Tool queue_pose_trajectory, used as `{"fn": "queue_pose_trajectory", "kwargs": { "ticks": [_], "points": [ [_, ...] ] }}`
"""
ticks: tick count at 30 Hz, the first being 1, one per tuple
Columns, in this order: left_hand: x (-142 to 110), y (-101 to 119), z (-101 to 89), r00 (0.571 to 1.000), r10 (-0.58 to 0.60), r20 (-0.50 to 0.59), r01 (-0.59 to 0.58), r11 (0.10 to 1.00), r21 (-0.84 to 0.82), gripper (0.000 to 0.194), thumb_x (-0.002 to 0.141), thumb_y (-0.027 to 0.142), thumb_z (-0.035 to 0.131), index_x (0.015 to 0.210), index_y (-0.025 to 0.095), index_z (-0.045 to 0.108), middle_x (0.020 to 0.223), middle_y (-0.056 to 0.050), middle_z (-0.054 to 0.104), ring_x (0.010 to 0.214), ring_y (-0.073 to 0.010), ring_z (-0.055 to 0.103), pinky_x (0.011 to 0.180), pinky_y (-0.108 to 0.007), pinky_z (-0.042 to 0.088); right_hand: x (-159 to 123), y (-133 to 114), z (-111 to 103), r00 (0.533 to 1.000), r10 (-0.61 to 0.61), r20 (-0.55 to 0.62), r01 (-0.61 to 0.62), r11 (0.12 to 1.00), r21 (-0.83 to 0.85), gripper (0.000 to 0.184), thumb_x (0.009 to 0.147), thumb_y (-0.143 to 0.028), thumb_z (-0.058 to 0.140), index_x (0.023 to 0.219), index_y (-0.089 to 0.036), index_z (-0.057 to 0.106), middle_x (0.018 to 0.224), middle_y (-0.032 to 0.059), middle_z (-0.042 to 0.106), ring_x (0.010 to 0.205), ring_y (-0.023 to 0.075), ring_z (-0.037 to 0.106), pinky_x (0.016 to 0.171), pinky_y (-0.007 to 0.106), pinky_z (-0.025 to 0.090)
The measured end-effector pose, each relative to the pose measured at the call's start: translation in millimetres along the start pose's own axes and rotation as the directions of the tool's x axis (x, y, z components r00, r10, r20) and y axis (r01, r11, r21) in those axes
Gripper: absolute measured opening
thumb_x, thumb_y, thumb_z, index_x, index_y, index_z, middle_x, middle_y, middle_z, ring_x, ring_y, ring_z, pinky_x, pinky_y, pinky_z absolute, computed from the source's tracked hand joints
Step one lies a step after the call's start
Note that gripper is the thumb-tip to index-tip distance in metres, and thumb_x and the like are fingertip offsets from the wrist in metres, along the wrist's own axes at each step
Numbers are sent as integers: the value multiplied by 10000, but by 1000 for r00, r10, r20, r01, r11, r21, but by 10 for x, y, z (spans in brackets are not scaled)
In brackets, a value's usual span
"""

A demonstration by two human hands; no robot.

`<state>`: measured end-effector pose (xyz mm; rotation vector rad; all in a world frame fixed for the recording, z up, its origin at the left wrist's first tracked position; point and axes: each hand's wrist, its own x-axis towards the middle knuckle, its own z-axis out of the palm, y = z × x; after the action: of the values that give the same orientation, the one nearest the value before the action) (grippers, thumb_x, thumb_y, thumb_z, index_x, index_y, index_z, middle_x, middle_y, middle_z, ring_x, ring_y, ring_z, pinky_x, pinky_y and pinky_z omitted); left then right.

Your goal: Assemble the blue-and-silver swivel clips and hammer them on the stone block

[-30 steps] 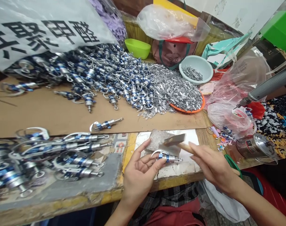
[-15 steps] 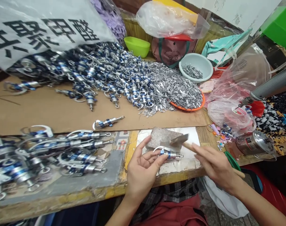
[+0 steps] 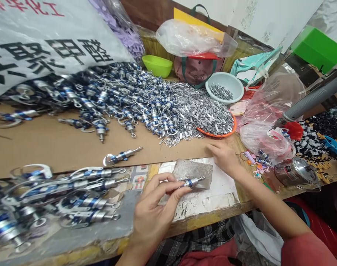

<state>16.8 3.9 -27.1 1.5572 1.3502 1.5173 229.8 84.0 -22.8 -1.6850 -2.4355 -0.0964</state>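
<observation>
- Left hand (image 3: 154, 207): thumb and fingers pinch a blue-and-silver piece (image 3: 190, 182), its narrow ringed end pointing right and slightly up.
- That piece sits over the near part of a rough grey block (image 3: 194, 168) (contact with the block can't be told from this angle).
- Right hand (image 3: 224, 156): beyond the block's right side, above the edge of the cardboard (image 3: 157, 153), fingers pointing left; whether it grips anything can't be told, its inner side is hidden.
- Under the block: a stained white sheet (image 3: 218, 195) at the bench edge.
- Past the right hand: an orange tray (image 3: 232, 129), heaped with flat metal strips (image 3: 207, 114), which spill over to its left.
- Behind the tray: pale blue bowl (image 3: 239, 79) with thin metal parts inside.
- Left of the strips: big heap of similar pieces (image 3: 110, 99), lone one (image 3: 122, 156) lying apart on the cardboard.
- Near left: loose group of more pieces (image 3: 96, 201), partly blurred.
- Far right: lidded metal cup (image 3: 287, 171), below a grey-handled tool (image 3: 312, 99).
</observation>
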Motion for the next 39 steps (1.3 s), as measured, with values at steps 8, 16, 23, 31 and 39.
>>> {"fn": "queue_pose_trajectory", "kwargs": {
  "ticks": [8,16,23,31,39],
  "points": [
    [35,4,-96,985,60,162,-65,997,28,125,729,168,654,767,256,734,667,3,656,607,-128,608,583,-212,479,586,-267,293,982,-185,43,179,977,112,267,827,-18,438,928,-119,664,1033,121,660,939,209,583,830,323,457],
    [24,-45,-135,951,230,207,-242,969,39,150,745,68,620,796,196,680,708,9,627,647,-94,607,605,-167,472,535,-55,175,981,-51,-185,104,952,288,286,838,-41,457,973,-164,676,928,68,705,894,181,629,819,324,488],
    [2,-58,-156,970,165,181,-184,978,94,289,731,130,670,1006,218,646,719,34,634,650,-87,598,667,-169,481,-101,-598,-256,966,-107,-237,251,618,745,240,799,-142,590,1038,-166,602,807,17,691,691,98,648,643,196,541],
    [5,-37,-146,981,113,156,-115,993,3,268,706,106,679,909,278,718,686,42,645,616,-79,594,611,-150,472,-240,-744,-290,966,-139,-219,258,432,864,192,811,-96,550,991,-157,580,796,15,665,691,82,650,634,168,538],
    [12,98,-229,978,-107,179,126,987,-100,127,704,151,682,732,269,721,682,34,667,653,-98,617,617,-160,488,-411,-638,-319,686,-531,-497,704,656,271,124,861,-109,503,928,-108,608,911,124,694,811,163,654,701,258,538]
  ]
}}
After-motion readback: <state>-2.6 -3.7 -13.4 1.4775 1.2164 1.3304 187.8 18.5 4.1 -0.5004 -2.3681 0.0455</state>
